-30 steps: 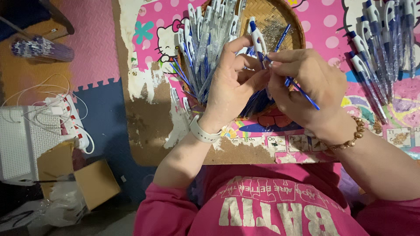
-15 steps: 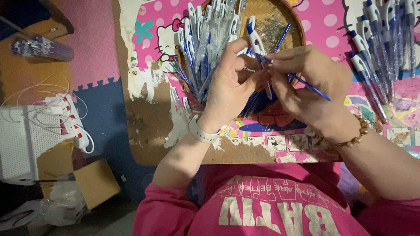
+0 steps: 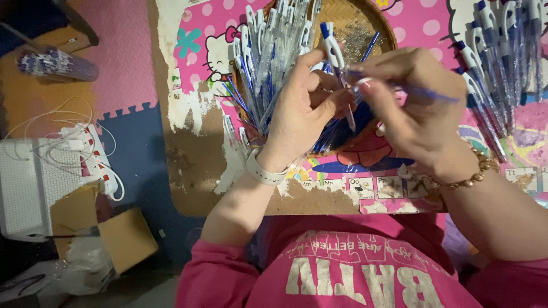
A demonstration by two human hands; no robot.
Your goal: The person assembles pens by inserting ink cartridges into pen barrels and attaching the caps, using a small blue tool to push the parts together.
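The tabletop (image 3: 188, 165) is a low board, its pink cartoon-printed covering peeled away to bare brown along the left and near edges; a strip of small picture-and-letter squares (image 3: 377, 187) runs along the near edge. Left of it lies a foam floor mat (image 3: 134, 142) in pink, orange and dark blue with a toothed seam, and this side offers the only open room.

On the mat sit a white perforated box (image 3: 20, 194) and a white power strip (image 3: 94, 162) with looping white cables. A brown cardboard box (image 3: 123, 239) rests nearer the person, beside crumpled clear plastic.

A round woven basket (image 3: 371, 23) sits at the middle of the tabletop, packed with clear-barrelled pens (image 3: 268, 63) with white clips and blue tips, fanned upward. A second batch of pens (image 3: 496, 63) lies at the right edge, tightly side by side.

The left hand (image 3: 302, 114), a white band on its wrist, hovers over the basket, fingers closed around a clear pen (image 3: 337, 63) held nearly upright. The right hand (image 3: 416, 108), with a beaded bracelet, meets it, fingers pinching a thin blue refill (image 3: 428, 91) that points toward the pen's barrel.
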